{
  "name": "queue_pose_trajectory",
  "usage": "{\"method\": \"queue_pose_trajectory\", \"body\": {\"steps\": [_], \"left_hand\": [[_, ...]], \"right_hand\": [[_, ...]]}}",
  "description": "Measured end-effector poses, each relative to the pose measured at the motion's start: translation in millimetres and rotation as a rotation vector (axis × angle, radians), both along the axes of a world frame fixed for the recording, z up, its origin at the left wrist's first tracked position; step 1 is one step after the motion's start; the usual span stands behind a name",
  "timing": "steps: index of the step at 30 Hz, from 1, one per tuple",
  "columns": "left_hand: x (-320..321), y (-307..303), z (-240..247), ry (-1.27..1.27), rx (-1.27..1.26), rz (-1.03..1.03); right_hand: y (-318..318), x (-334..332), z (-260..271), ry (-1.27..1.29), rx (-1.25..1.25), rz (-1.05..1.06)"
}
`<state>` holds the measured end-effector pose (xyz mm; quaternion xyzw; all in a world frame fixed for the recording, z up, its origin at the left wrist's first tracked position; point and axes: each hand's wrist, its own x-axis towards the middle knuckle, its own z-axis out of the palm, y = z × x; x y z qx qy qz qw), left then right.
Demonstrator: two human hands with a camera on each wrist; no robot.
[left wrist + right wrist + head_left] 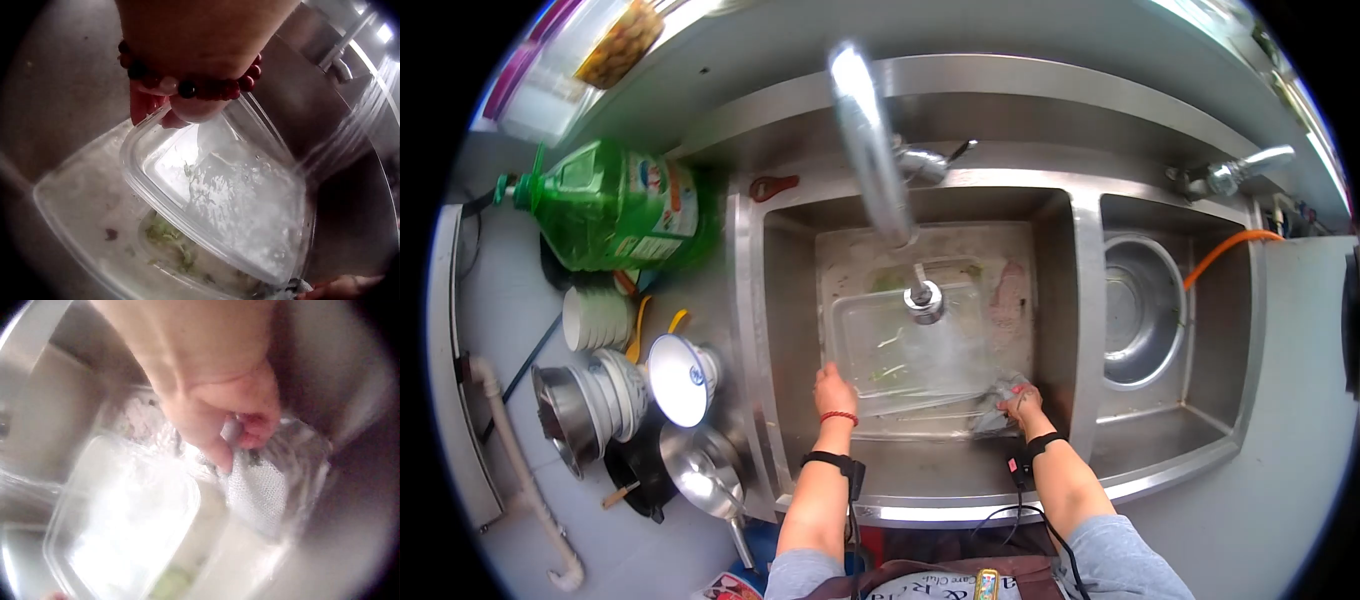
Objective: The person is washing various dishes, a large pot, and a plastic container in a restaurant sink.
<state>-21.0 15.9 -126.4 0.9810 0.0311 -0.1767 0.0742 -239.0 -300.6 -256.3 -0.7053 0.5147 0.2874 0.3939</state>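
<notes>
Plastic container (pixel 228 187) gripped by left hand (pixel 835 388), seemingly mesh cloth (pixel 257 492) pinched by right hand (pixel 228 415)

Plastic container (pixel 900 345) in left basin (pixel 800 260), metal bowl (pixel 1145 312) in right basin (pixel 1210 330)

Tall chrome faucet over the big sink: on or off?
On. The faucet is spraying; the left wrist view shows water streams reaching the clear rectangular plastic container.

Your head view's bright, fisheye-bent, black-cornered; left wrist dim, glare on plastic; right wrist blurry, blown-out highlights.
</notes>
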Motion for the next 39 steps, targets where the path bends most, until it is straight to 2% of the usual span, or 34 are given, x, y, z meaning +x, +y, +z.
{"method": "queue_pose_trajectory", "body": {"steps": [1, 3, 4, 5, 6, 7, 8, 10, 11, 12, 14, 16, 18, 19, 21, 22, 24, 27, 28, 29, 30, 32, 34, 35, 38, 39], "left_hand": [[-1, -2, -6, -0.006, 0.005, -0.004], [4, -21, 17, 0.043, 0.031, 0.045], [4, -24, 28, 0.071, 0.051, 0.076], [4, -21, 25, 0.044, 0.000, 0.111], [5, -22, 26, 0.032, -0.076, 0.050], [5, -19, 30, 0.016, -0.147, -0.001], [4, -13, 35, -0.008, -0.211, -0.044], [-1, -16, 41, 0.029, -0.409, 0.061], [-4, -28, 63, 0.079, -0.506, 0.134], [-11, -30, 56, -0.008, -0.648, 0.087], [-23, -49, 80, -0.082, -0.780, 0.123], [-28, -58, 101, -0.179, -0.868, 0.094], [-32, -53, 116, -0.266, -0.900, 0.055], [-34, -48, 126, -0.331, -0.926, 0.022], [-31, -35, 148, -0.429, -0.991, -0.005], [-32, -28, 156, -0.466, -1.027, -0.024], [-32, -12, 164, -0.412, -1.043, 0.023], [-36, 10, 146, -0.319, -1.141, 0.160], [-36, 16, 133, -0.284, -1.185, 0.219], [-38, 24, 122, -0.231, -1.129, 0.232], [-40, 29, 122, -0.199, -1.157, 0.272], [-42, 40, 124, -0.132, -1.203, 0.344], [-42, 51, 118, -0.097, -1.237, 0.337], [-44, 53, 115, -0.073, -1.256, 0.340], [-47, 56, 96, 0.005, -1.198, 0.332], [-47, 52, 75, 0.098, -1.318, 0.394]], "right_hand": [[-5, 1, 27, -0.012, -0.064, 0.008], [-12, 27, 93, -0.044, -0.189, -0.005], [-18, 27, 101, -0.166, -0.131, -0.142], [-21, 30, 109, -0.291, -0.069, -0.270], [-23, 36, 116, -0.421, 0.001, -0.390], [-28, 58, 166, -0.459, 0.161, -0.447], [-29, 72, 193, -0.585, 0.286, -0.494], [-24, 100, 242, -0.702, 0.619, -0.608], [-17, 113, 266, -0.728, 0.724, -0.553], [-10, 128, 286, -0.756, 0.827, -0.494], [17, 154, 320, -0.813, 0.789, -0.314], [59, 191, 381, -0.967, 0.833, -0.210], [101, 228, 430, -1.172, 0.595, 0.050], [114, 249, 448, -1.271, 0.431, 0.261], [150, 302, 501, -1.418, 0.254, 0.452], [167, 332, 519, -1.523, 0.183, 0.467], [200, 401, 555, -1.782, -0.170, 0.600], [265, 485, 613, -1.902, -0.281, 0.574], [286, 516, 620, -1.933, -0.411, 0.612], [309, 538, 626, -1.846, -0.576, 0.695], [324, 572, 611, -1.906, -0.753, 0.797], [354, 591, 599, -1.484, -0.683, 0.986], [369, 603, 583, -1.472, -0.735, 0.855], [371, 605, 576, -1.546, -0.721, 0.795], [369, 610, 559, -1.527, -0.833, 0.883], [365, 615, 546, -1.571, -0.863, 0.870]]}}
